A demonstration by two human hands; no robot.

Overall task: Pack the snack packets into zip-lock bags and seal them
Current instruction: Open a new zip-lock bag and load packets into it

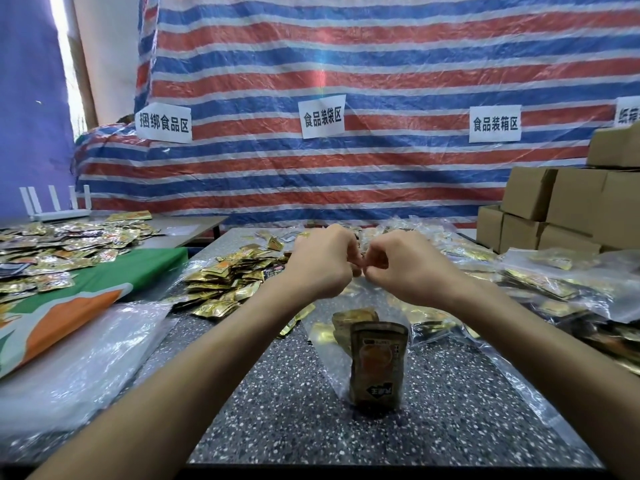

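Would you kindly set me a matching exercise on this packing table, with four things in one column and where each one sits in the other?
Things
1. zip-lock bag
2. cardboard boxes
3. white router
4. loose gold packets

Places
A. stacked at the far right
B. far left, at the back
C. pinched at its top by the left hand and right hand
D. heaped on the speckled table, left of both hands

Pairs: 1-C, 2-A, 3-B, 4-D
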